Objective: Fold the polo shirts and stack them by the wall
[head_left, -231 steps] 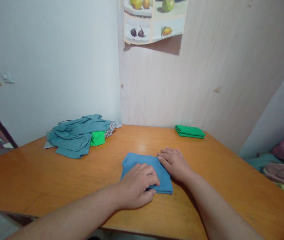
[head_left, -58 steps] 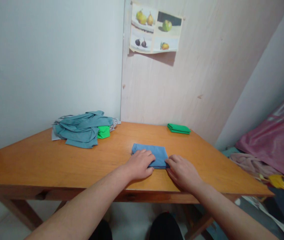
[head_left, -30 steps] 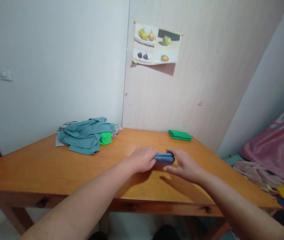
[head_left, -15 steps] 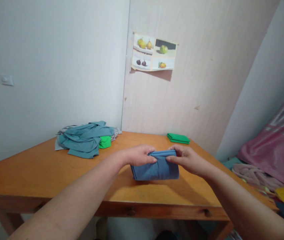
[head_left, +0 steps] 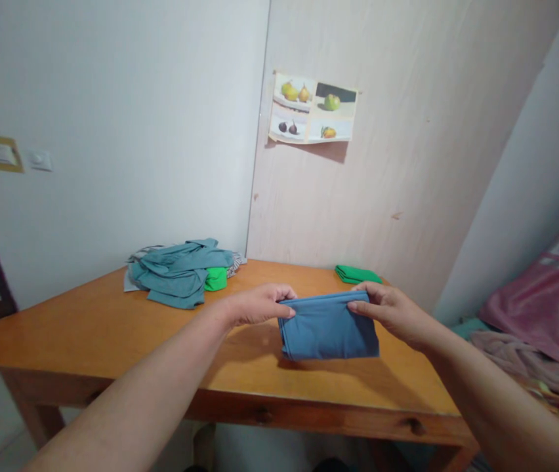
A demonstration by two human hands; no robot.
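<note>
A folded blue cloth (head_left: 329, 331) is held up over the front part of the wooden table (head_left: 240, 360), its broad side facing me. My left hand (head_left: 262, 305) pinches its upper left corner, thumb in front and fingers behind. At the upper right corner my right hand (head_left: 385, 307) grips it the same way. Just behind my right hand lies a folded green cloth (head_left: 357, 274) at the table's back edge. Whether the blue cloth's lower edge touches the table I cannot tell.
A loose heap of grey-green cloth (head_left: 178, 272) lies at the back left, with a bright green piece (head_left: 216, 278) against it. Pink fabric (head_left: 545, 308) hangs at the right beside the table. A sheet of fruit pictures (head_left: 313, 108) is on the wall.
Both hands have spread apart to the top corners of the blue cloth, which now hangs flatter and straighter. The view has turned slightly left.
</note>
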